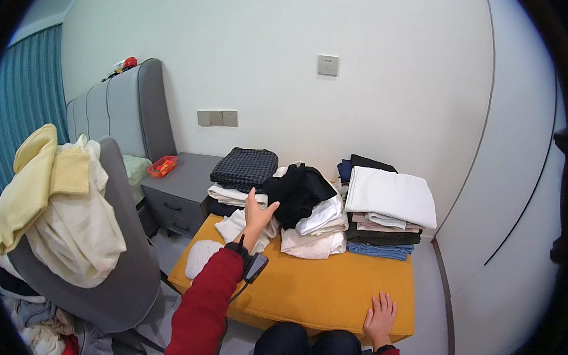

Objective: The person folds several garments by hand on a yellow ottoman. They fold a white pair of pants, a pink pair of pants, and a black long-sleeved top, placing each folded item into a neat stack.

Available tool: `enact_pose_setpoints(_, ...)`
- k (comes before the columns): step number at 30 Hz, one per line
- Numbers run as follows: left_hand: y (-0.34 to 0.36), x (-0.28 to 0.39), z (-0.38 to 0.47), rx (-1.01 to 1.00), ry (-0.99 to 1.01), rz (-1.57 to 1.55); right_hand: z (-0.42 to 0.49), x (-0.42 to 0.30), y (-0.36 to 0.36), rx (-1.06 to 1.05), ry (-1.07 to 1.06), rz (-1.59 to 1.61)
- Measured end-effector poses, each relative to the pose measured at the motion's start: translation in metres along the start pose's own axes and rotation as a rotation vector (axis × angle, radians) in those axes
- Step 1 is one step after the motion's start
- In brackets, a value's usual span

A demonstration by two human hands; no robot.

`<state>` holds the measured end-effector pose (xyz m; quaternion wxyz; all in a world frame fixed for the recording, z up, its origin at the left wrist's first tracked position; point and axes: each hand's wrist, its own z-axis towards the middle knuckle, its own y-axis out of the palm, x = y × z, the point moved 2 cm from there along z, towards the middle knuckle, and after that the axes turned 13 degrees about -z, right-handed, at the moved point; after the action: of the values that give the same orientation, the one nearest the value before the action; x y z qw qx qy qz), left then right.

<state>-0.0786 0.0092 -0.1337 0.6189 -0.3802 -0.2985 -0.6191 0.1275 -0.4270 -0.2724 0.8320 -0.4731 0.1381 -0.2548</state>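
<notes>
My left hand [258, 214] reaches out over the yellow upholstered bench [316, 290], thumb and forefinger spread, with nothing seen between them. Just beyond it lies a crumpled black garment [297, 192], draped over a stack of white clothes [323, 218]. Whether the fingertips touch any cloth, I cannot tell. Left of that stack, a dark checked folded garment [246, 168] tops another pile. My right hand [381, 315] rests flat on the bench's near right part, fingers slightly apart. Under my left wrist are a loose white cloth [233, 228] and a rolled white knit item [202, 257].
A third stack, topped by white folded cloth [391, 195], stands at the bench's right. Left are a grey chair [130, 266] draped with cream and yellow clothes [70, 205] and a grey nightstand [177, 191] bearing a red basket [162, 166]. Tall pale panels [509, 199] rise at right.
</notes>
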Motion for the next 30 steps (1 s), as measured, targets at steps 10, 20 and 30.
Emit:
enact_pose_setpoints(10,0.041,0.052,0.031,-0.016,0.246,0.084,-0.001,0.002,-0.001,-0.010,0.012,0.000)
enact_pose_setpoints(20,-0.047,0.239,-0.058,-0.425,-0.219,-0.992,-0.007,0.004,0.003,-0.010,0.087,0.112)
enact_pose_setpoints(30,-0.090,0.185,-0.308,-0.525,-0.902,-1.060,-0.095,-0.040,-0.067,-0.834,0.700,1.877)
